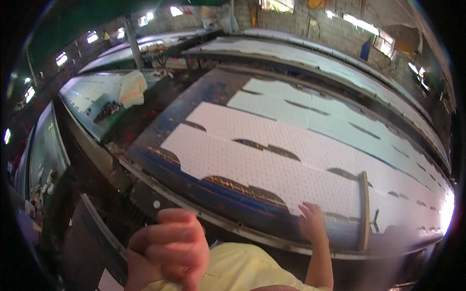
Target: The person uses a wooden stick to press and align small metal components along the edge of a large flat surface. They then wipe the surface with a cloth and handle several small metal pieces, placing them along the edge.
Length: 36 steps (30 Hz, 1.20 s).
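Note:
Close to the camera, my left hand (171, 246) is raised with its fingers curled into a fist; its inside is hidden, so I cannot make out whether anything is in it. My right hand (313, 222) reaches over the near edge of a long printing table (167, 114), its fingers stretched out and apart. Its fingertips are at the edge of a pale pink cut fabric panel (238, 167) with a small dotted pattern. More pink panels lie flat beyond, then pale green panels (272, 102). A wooden bar (364, 213) lies across the fabric to the right of this hand.
A metal rail (228, 224) runs along the table's near edge. Other long tables (272, 47) stand behind, and one with a crumpled cloth (133, 88) is at the left. A post (134, 42) rises at the back left. Something pale and blurred (388, 254) crosses the lower right.

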### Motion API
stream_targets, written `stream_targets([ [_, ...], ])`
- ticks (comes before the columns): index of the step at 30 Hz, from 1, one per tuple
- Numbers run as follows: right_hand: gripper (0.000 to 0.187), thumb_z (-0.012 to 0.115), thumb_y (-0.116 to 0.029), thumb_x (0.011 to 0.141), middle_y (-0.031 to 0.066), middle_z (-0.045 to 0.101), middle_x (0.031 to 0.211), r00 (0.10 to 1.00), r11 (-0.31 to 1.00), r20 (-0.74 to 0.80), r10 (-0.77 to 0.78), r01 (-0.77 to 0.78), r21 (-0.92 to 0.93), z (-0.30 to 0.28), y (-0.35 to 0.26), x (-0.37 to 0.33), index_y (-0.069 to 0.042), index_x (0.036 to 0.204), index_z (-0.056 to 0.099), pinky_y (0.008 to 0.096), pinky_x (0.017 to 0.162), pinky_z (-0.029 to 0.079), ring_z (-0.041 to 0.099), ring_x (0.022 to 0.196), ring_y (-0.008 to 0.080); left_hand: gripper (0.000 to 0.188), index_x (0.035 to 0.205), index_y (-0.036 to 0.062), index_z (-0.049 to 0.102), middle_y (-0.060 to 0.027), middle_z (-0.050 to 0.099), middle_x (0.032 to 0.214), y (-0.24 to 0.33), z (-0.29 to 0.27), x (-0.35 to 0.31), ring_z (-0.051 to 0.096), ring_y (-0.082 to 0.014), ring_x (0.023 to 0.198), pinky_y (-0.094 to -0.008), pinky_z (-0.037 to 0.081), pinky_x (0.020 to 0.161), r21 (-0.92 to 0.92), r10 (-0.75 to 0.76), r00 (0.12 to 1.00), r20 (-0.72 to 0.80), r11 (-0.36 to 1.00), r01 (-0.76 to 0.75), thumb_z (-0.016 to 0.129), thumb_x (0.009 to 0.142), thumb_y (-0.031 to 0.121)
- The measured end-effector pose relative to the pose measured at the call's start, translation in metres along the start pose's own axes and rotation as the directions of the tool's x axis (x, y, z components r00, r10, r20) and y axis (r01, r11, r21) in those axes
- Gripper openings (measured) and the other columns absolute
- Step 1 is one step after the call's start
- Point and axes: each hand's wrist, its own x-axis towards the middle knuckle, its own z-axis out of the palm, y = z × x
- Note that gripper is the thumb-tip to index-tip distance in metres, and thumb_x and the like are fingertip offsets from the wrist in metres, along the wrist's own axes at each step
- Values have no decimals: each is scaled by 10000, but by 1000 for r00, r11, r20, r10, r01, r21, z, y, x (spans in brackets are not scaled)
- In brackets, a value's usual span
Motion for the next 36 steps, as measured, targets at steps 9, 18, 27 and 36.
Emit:
stream_targets([
  [9,437,753,18,873,162,713,1356,1000,999,-10,-24,24,-38,9,-67,57,-60,1303,747,512,1025,575,672,1207,410,579,1273,74,729,-142,728,1335,-62,-125,-67,716,-349,1232,-512,606,1022,503,-70,945,319,858,-107,569,1131,613],
  [18,434,706,71,889,188,723,1338,984,985,24,-174,174,6,71,-189,147,-42,1307,732,523,997,587,687,1182,415,405,1299,0,742,-179,754,1276,-112,-255,-153,741,-346,1081,-463,587,922,369,-336,937,101,887,278,712,1066,330],
  [27,434,709,91,888,171,723,1384,998,999,39,-46,46,4,102,-219,155,-62,1291,755,506,1039,592,688,1251,403,225,1160,60,762,-109,773,1027,-94,-206,-203,761,-331,940,-441,606,785,-125,-547,750,371,771,624,849,954,92],
  [36,386,692,26,931,187,704,1384,1000,998,-12,1,0,57,150,-216,151,-39,1310,731,550,1064,554,667,1233,436,264,1222,50,768,-137,753,1085,-109,-229,-204,736,-382,1020,-500,601,869,75,-542,486,686,716,694,803,1005,197],
])
